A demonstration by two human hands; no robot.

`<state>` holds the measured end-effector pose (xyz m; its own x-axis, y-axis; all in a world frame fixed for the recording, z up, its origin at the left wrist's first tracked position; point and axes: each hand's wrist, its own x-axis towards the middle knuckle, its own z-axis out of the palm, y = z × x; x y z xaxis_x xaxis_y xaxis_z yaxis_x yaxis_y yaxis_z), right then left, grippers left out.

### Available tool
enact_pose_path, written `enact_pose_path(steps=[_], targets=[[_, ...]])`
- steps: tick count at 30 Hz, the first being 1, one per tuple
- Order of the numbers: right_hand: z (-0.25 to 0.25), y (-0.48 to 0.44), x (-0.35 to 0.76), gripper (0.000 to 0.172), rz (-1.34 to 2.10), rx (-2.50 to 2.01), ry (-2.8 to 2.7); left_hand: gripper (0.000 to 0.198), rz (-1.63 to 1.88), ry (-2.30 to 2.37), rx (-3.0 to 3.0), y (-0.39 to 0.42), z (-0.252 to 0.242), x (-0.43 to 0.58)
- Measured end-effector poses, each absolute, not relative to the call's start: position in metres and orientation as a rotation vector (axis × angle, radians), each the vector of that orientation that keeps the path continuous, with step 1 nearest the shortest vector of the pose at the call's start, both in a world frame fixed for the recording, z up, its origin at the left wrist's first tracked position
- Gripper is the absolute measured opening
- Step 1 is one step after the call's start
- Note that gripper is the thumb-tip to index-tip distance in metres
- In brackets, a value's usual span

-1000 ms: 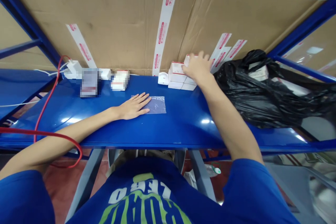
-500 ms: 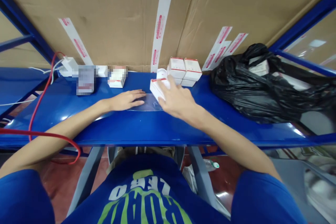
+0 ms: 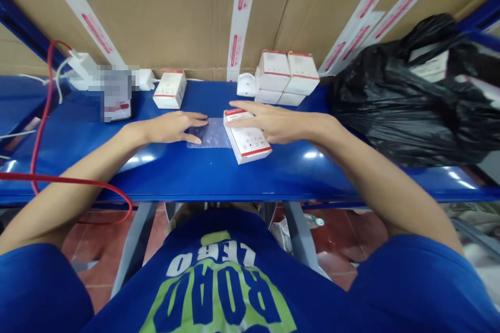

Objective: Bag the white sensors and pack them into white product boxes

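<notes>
The left arm [image 3: 109, 154] angles forward and inward; the left grip [image 3: 174, 127] is palm down, fingers parted. The right arm [image 3: 373, 174] bends outward; the right grip [image 3: 282, 123] is palm down, fingers stretched leftward.

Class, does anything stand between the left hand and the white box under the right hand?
Only the clear plastic piece lies flat on the blue table between left hand and white box; nothing visible rises in that gap. The right hand is over the box.

Under the left fingers [image 3: 197, 116], a clear flat sheet of glossy plastic [image 3: 216, 135]; under the right fingers [image 3: 250, 122], a white-and-red rectangular box of smooth cardboard [image 3: 252, 140]; beneath, a blue flat tabletop [image 3: 195, 177], very shiny.
</notes>
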<state>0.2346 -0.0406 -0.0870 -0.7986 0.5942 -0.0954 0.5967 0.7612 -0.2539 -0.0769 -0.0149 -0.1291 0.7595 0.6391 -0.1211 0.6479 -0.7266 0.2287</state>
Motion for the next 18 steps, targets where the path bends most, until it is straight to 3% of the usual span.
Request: enact_pose_path(steps=[5, 9, 18], targets=[[-0.087, -0.04, 0.229, 0.059, -0.501, 0.917, 2.948, 0.061, -0.066, 1.069, 2.706, -0.014, -0.133, -0.078], [-0.078, -0.044, 0.221, 0.07, -0.427, 0.941, 2.98, 0.059, -0.002, 1.067, 2.661, -0.014, -0.13, -0.076], [-0.098, -0.055, 0.165, 0.067, -0.247, 1.506, 2.893, 0.042, 1.128, 1.3, 2.266, -0.021, -0.12, -0.063]])
